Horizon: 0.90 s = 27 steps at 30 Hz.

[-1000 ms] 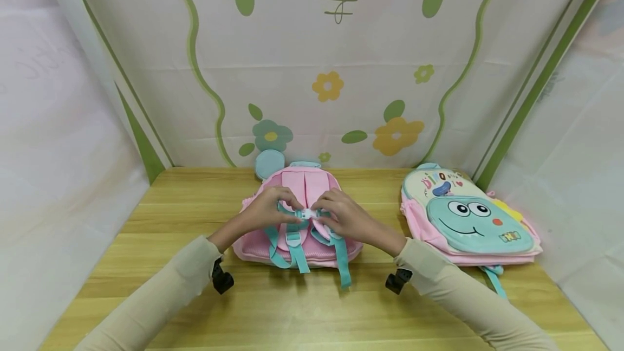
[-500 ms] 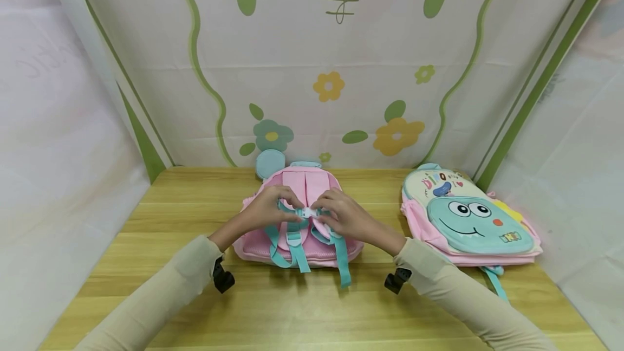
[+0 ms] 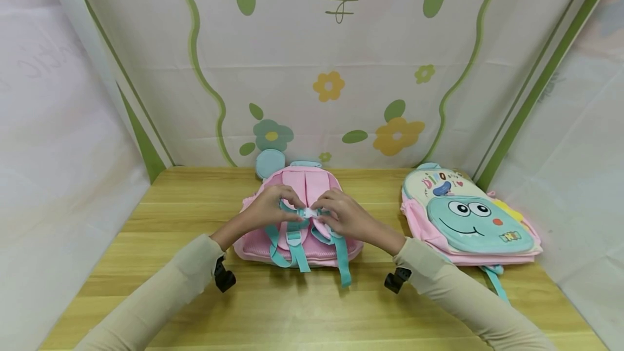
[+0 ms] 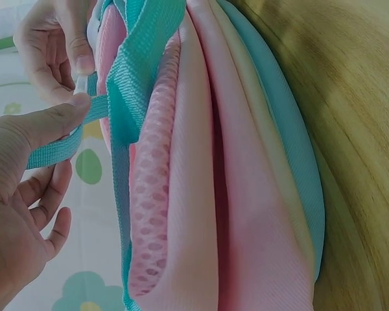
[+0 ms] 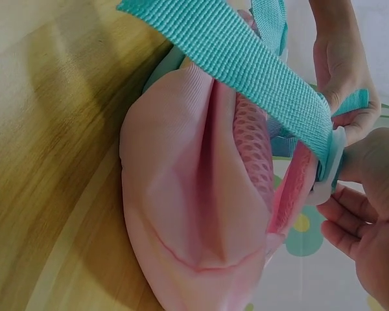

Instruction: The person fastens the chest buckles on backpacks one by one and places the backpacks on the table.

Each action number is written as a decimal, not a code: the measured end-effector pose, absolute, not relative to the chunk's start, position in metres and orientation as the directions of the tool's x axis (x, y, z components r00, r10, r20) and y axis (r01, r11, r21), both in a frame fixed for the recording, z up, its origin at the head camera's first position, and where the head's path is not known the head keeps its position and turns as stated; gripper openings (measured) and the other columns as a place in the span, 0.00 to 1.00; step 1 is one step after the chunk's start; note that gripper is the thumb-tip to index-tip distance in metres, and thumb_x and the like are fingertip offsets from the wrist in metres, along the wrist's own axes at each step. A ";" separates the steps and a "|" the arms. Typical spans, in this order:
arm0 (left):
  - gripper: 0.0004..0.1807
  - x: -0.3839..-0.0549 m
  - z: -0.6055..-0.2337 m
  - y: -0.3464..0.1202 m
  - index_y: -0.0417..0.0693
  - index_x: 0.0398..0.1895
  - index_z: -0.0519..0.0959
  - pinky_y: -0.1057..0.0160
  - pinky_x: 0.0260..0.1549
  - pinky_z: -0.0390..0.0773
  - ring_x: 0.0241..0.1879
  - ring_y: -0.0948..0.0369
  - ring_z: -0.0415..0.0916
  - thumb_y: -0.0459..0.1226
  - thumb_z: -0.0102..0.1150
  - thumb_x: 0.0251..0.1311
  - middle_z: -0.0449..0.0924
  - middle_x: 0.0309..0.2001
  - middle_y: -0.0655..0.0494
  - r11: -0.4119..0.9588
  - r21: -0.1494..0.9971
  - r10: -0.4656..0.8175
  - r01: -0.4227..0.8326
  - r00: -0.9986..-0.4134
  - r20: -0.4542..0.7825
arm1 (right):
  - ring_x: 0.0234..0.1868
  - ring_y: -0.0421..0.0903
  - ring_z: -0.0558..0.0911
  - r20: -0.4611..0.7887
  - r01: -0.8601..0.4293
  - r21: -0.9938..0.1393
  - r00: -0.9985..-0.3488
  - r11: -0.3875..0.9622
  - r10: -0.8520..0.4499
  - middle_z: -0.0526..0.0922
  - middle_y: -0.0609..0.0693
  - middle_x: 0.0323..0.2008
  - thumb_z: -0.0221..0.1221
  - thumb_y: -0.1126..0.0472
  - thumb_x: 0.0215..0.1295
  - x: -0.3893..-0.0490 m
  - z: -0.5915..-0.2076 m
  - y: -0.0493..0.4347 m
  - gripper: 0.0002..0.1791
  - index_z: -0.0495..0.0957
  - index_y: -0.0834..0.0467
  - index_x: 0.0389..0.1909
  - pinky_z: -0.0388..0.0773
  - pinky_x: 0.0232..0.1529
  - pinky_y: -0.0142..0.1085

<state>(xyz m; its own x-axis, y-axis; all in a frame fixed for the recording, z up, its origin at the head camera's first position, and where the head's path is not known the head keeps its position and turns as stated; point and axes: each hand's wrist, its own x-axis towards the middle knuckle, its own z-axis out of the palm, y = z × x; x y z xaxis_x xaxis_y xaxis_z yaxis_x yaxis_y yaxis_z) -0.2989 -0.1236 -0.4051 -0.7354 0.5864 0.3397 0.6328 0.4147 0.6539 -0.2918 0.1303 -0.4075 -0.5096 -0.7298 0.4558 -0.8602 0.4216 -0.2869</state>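
A pink backpack [image 3: 255, 245] lies on the table with its shoulder straps facing up. Between the two hands, a small white strap buckle [image 3: 308, 213] sits over the backpack's middle on a teal strap. The left hand [image 3: 274, 205] pinches the buckle's left end and the teal webbing [image 4: 58, 150] by it between thumb and fingers. From the other side, the right hand [image 3: 341, 214] pinches the buckle's right end; its fingers partly cover it. Teal strap tails [image 3: 343, 261] hang down the backpack's near side. The right wrist view shows a white strap adjuster [image 5: 334, 165] close to the right fingertips.
A second backpack [image 3: 480, 226], with a teal smiling dinosaur face, lies at the right of the wooden table [image 3: 195, 307]. A light blue round piece [image 3: 270, 164] stands out behind the pink backpack's top. A flower-printed cloth [image 3: 292, 42] rises behind the table.
Both hands keep their pinch on the buckle in nearly the same place. Only very slight shifts of the hands and buckle show.
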 end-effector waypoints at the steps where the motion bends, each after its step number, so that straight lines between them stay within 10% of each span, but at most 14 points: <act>1: 0.11 -0.299 -0.405 -0.123 0.46 0.38 0.90 0.58 0.45 0.82 0.42 0.58 0.82 0.36 0.79 0.50 0.88 0.37 0.56 0.414 0.655 0.586 0.632 -0.736 0.339 | 0.47 0.48 0.80 0.456 -0.860 -0.288 -0.510 0.422 -0.729 0.84 0.53 0.43 0.69 0.68 0.63 -0.292 -0.408 0.130 0.11 0.85 0.61 0.47 0.80 0.45 0.38; 27: 0.11 -0.297 -0.406 -0.121 0.46 0.37 0.90 0.53 0.44 0.83 0.41 0.58 0.82 0.36 0.80 0.49 0.88 0.36 0.56 0.420 0.657 0.581 0.626 -0.742 0.336 | 0.45 0.49 0.81 0.462 -0.863 -0.297 -0.504 0.408 -0.730 0.85 0.52 0.42 0.70 0.68 0.61 -0.290 -0.407 0.128 0.12 0.85 0.61 0.46 0.80 0.43 0.35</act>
<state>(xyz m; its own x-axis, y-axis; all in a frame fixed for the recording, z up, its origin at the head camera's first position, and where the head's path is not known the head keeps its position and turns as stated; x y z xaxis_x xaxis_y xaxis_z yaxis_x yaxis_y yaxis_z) -0.2974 -0.1208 -0.4056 -0.7418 0.5805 0.3358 0.6261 0.4198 0.6571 -0.2904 0.1280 -0.4071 -0.5038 -0.7302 0.4616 -0.8634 0.4080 -0.2968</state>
